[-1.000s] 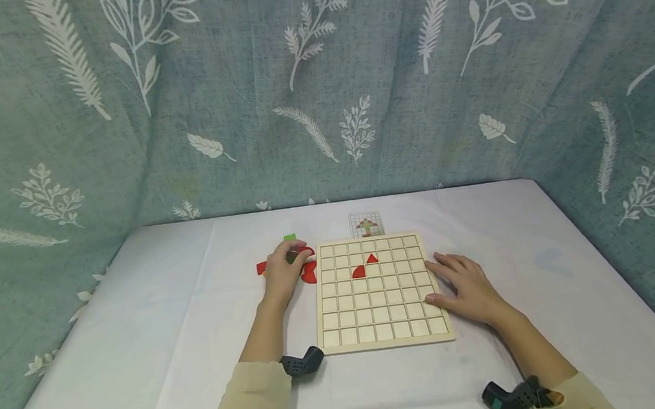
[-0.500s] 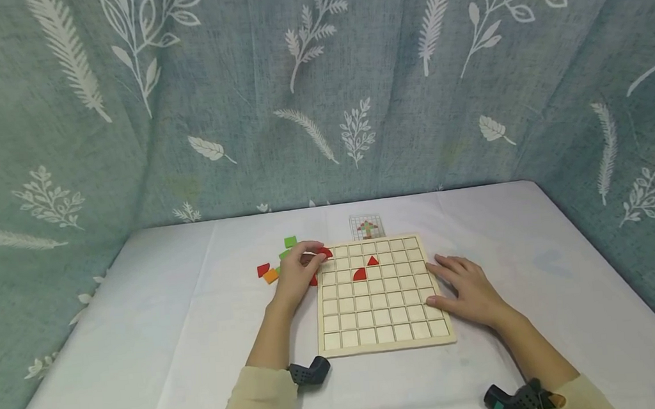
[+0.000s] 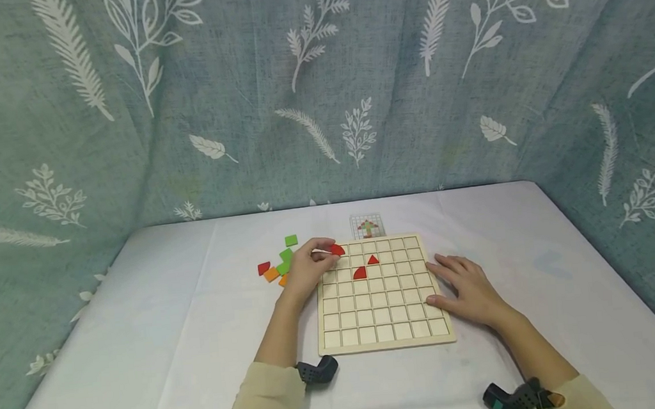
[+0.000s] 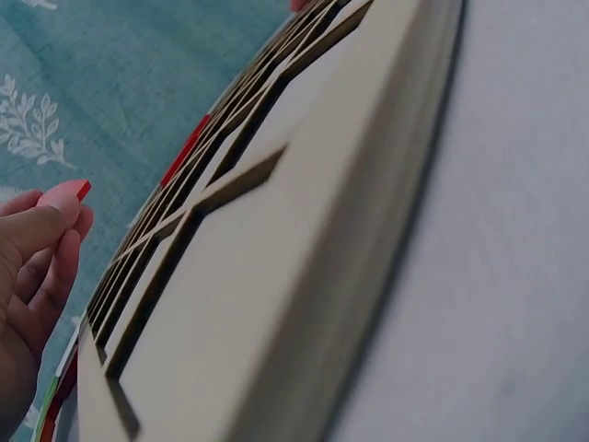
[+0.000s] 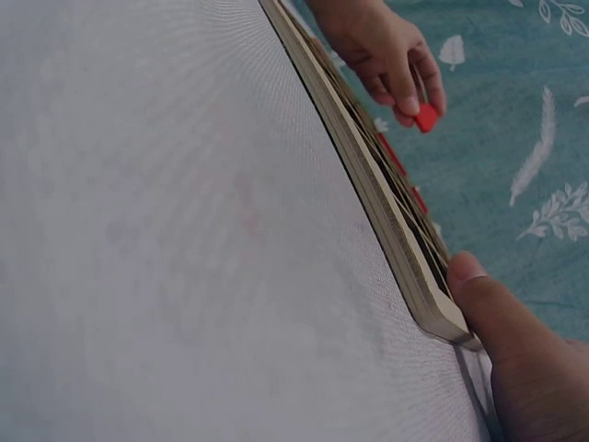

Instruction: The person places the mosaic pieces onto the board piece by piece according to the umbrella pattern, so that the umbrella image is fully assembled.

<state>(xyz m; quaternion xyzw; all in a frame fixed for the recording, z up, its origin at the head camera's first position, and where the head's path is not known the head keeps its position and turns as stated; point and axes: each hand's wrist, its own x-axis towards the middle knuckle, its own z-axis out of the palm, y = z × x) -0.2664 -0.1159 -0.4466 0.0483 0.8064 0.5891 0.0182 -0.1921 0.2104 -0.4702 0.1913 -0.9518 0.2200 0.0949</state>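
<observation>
My left hand pinches a red quarter-round tile between thumb and fingers, raised over the upper left cells of a wooden grid board. The right wrist view also shows this red tile held clear of the board. Another red quarter-round tile and a red triangle tile lie in cells near the board's upper middle. At the right edge, my right hand rests with fingers fairly straight, its thumb touching the board's rim.
Left of the board lie loose green tiles, orange tiles and a red tile, partly hidden by the left hand. A small card with a gridded picture lies behind the board on the white tablecloth.
My left hand has picked up the red quarter-round tile from the pile and carried it right, over the board's upper left. The right hand has stayed at the board's edge.
</observation>
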